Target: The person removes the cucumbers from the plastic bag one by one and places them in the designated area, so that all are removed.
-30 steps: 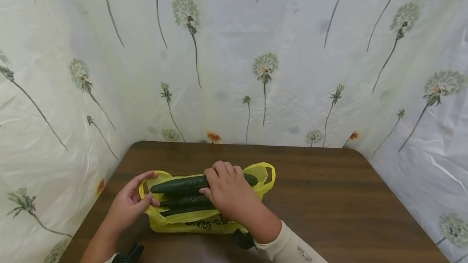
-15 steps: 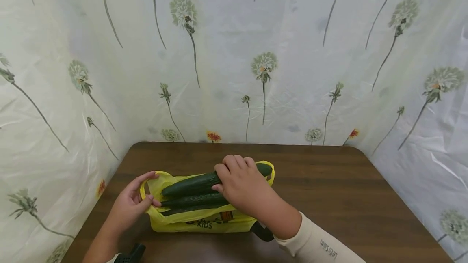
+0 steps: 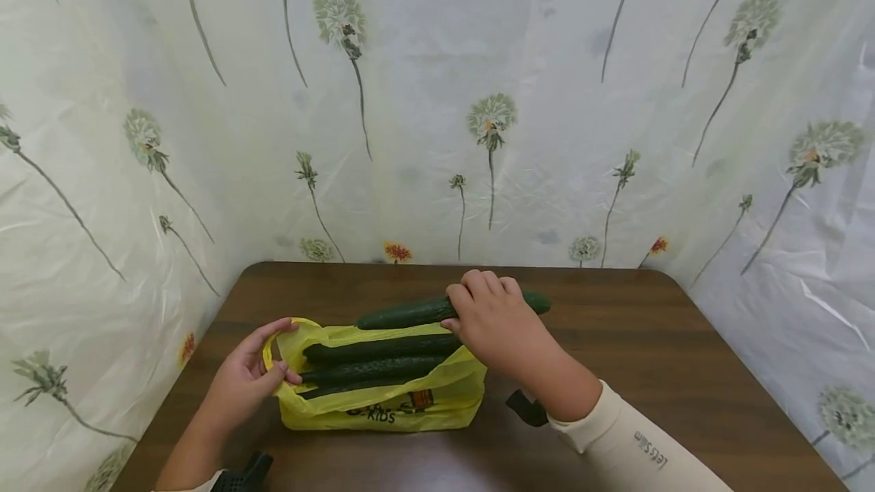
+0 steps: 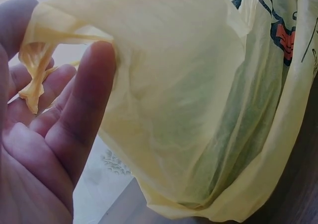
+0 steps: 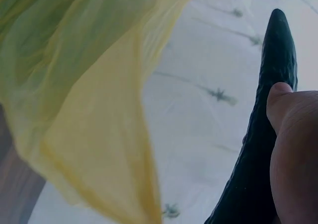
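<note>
My right hand (image 3: 497,325) grips a dark green cucumber (image 3: 403,315) around its middle, above the right rear edge of a yellow plastic bag (image 3: 447,401). In the right wrist view the thumb lies along that cucumber (image 5: 251,169), with the bag (image 5: 109,119) off to its left. Several more cucumbers (image 3: 379,368) lie side by side in the bag's wide mouth. My left hand (image 3: 249,370) holds the bag's left handle and rim, spreading the opening. From the left wrist, the handle loop hangs over the fingers and the thumb (image 4: 89,95) presses the bag's edge.
The bag lies on a brown wooden table (image 3: 615,370) with rounded far corners. Behind and beside it hangs a pale curtain (image 3: 424,97) with a dandelion print. A dark device is worn at each wrist.
My right hand has moved right and up, lifting the gripped cucumber out of the bag and exposing those beneath it. The left hand keeps its hold with almost no movement.
</note>
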The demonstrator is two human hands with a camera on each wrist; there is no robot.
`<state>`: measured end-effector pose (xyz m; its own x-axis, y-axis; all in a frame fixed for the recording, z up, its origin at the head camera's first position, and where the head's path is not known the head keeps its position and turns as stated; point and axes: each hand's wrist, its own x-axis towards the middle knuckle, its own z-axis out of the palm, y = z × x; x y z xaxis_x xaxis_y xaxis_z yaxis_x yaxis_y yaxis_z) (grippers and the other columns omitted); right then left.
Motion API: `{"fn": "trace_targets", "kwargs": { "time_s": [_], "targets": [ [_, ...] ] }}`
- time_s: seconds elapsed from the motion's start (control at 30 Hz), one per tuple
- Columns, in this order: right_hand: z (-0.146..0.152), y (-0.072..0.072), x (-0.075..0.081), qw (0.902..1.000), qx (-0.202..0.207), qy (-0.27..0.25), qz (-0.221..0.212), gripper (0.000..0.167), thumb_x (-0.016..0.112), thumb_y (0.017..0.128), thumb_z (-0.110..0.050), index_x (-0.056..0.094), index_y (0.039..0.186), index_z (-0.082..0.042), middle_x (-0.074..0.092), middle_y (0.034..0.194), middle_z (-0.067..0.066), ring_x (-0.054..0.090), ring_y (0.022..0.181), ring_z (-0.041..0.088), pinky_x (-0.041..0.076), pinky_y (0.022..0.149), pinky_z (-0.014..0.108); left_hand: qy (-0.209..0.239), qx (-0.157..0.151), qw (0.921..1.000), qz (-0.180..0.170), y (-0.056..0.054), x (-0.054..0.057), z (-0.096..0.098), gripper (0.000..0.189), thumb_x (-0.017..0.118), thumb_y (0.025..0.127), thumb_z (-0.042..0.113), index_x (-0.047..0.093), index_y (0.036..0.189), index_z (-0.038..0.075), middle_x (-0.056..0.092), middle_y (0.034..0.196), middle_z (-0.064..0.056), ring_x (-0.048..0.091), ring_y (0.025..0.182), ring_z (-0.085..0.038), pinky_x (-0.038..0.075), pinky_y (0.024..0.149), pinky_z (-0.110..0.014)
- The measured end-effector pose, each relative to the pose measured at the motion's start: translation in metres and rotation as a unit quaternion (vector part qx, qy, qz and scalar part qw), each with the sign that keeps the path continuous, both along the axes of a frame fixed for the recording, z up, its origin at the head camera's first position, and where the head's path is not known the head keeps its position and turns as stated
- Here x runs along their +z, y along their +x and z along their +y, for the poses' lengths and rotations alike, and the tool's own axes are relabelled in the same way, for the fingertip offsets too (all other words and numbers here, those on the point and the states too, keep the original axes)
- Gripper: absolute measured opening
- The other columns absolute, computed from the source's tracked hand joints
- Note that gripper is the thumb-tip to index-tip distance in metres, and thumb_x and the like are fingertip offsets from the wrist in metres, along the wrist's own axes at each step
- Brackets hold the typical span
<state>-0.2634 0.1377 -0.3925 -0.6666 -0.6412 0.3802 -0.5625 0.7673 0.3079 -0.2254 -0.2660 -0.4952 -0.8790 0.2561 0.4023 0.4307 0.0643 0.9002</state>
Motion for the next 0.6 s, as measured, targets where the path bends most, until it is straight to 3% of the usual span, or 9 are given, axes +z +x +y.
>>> {"fn": "trace_targets", "kwargs": {
  "time_s": [0.17, 0.3, 0.6],
  "targets": [
    [0.007, -0.003, -0.009, 0.9994, -0.011, -0.008, -0.03, 0.043, 0.065, 0.102, -0.048, 0.059, 0.121, -0.01, 0.048, 0.108, 0.007, 0.042, 0.091, 0.024, 0.036, 0.074, 0.038, -0.004, 0.003, 0.9999, -0.01, 0.003, -0.002, -0.003, 0.057, 0.054, 0.099, -0.016, 0.035, 0.153, -0.011, 0.053, 0.146, 0.01, 0.076, 0.079, -0.018, 0.054, 0.048, -0.028],
    [0.018, -0.008, -0.017, 0.9995, -0.02, -0.002, -0.023, 0.045, 0.067, 0.1, -0.048, 0.059, 0.121, -0.009, 0.049, 0.108, 0.008, 0.043, 0.091, 0.024, 0.037, 0.073, 0.038, -0.008, 0.002, 0.9999, -0.013, 0.003, -0.003, -0.004, 0.056, 0.054, 0.1, -0.014, 0.035, 0.153, -0.01, 0.053, 0.147, 0.011, 0.076, 0.08, -0.019, 0.06, 0.057, -0.024],
    [0.054, -0.015, -0.026, 0.9993, -0.034, -0.012, -0.002, 0.048, 0.076, 0.096, -0.043, 0.058, 0.12, -0.006, 0.051, 0.11, 0.01, 0.045, 0.092, 0.026, 0.039, 0.073, 0.04, -0.009, 0.001, 0.9999, -0.009, 0.0, -0.001, 0.0, 0.056, 0.055, 0.1, -0.013, 0.037, 0.154, -0.008, 0.053, 0.147, 0.01, 0.077, 0.08, -0.019, 0.059, 0.054, -0.027]
  ]
}}
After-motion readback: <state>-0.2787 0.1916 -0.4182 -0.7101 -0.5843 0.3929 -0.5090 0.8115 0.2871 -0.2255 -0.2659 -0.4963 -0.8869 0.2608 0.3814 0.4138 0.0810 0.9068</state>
